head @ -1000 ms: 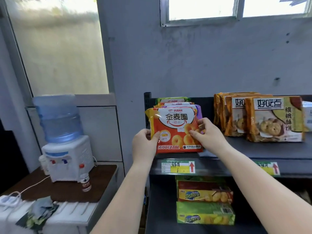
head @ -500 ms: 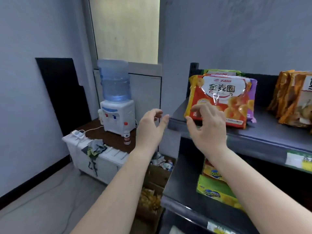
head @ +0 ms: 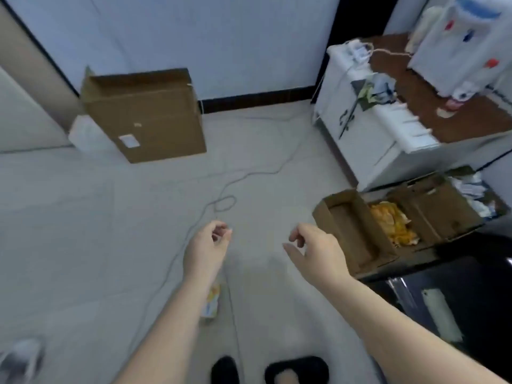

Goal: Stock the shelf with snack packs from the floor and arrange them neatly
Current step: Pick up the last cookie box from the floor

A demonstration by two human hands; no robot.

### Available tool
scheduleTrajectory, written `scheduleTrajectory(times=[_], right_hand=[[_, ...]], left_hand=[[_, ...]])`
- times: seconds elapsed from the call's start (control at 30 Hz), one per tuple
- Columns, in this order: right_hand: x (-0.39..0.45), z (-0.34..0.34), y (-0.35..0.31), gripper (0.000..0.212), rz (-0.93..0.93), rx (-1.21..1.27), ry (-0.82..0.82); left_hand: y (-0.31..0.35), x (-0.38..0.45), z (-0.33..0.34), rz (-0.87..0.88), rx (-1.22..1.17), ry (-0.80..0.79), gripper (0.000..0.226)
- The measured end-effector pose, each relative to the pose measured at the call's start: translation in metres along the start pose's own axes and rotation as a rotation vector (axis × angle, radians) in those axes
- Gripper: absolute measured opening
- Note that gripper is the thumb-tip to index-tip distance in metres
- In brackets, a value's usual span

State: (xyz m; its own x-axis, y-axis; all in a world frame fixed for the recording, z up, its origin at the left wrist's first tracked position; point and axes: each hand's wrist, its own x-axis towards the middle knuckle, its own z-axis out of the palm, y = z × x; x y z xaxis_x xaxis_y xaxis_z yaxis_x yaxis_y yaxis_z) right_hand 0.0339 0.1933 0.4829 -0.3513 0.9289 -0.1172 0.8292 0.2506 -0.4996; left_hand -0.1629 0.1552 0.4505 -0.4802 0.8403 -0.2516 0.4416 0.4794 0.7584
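Snack packs: crumpled orange-yellow plastic packs [head: 394, 225] lie inside an open brown cardboard box [head: 352, 234] on the pale tiled floor [head: 83, 231], at the right, just beside the dark shelf unit [head: 443, 286]. A further yellow-and-white pack [head: 212, 299] lies on the floor, partly hidden under the left forearm.

Left hand [head: 206, 249]: held above the floor, fingers loosely curled, thumb tip near the forefinger, holding nothing.

Right hand [head: 315, 252]: held above the floor near the open box, apart from it, fingers loosely curled and slightly spread, holding nothing.

A second, larger brown cardboard box [head: 144, 115] stands near the wall. A thin grey cable [head: 224, 200] runs across the floor. A white water dispenser [head: 460, 42] stands on a brown-topped white cabinet [head: 368, 139].
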Motion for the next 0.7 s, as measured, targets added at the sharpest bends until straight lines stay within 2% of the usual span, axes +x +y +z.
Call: scheduleTrajectory(times=[0.1,0.23,0.27,0.37,0.5,0.6,0.7], right_hand=[[0.000,0.123,-0.010,0.012,0.091,0.103,-0.234],[0.001,0.275,0.001,0.011,0.203,0.094,-0.473],[0.003,0.312,0.008,0.012,0.220,0.086,-0.517],[0.016,0.415,0.036,0.027,0.248,0.065,-0.586],[0.043,0.542,0.076,0.046,0.200,-0.040,-0.699],[0.077,0.627,0.104,0.059,0.073,-0.152,-0.744],[0.110,0.687,0.121,0.074,0.046,-0.174,-0.723]], left_hand=[[-0.125,-0.015,-0.014,-0.238,0.070,0.026,0.017],[-0.267,-0.027,0.011,-0.417,0.137,-0.031,0.002],[-0.300,-0.027,0.024,-0.458,0.131,-0.042,0.005],[-0.393,-0.021,0.074,-0.618,0.036,-0.039,0.004],[-0.493,0.002,0.158,-0.828,-0.128,-0.019,0.026],[-0.551,0.024,0.214,-0.934,-0.234,-0.009,0.030],[-0.594,0.047,0.257,-1.085,-0.361,-0.036,0.046]])
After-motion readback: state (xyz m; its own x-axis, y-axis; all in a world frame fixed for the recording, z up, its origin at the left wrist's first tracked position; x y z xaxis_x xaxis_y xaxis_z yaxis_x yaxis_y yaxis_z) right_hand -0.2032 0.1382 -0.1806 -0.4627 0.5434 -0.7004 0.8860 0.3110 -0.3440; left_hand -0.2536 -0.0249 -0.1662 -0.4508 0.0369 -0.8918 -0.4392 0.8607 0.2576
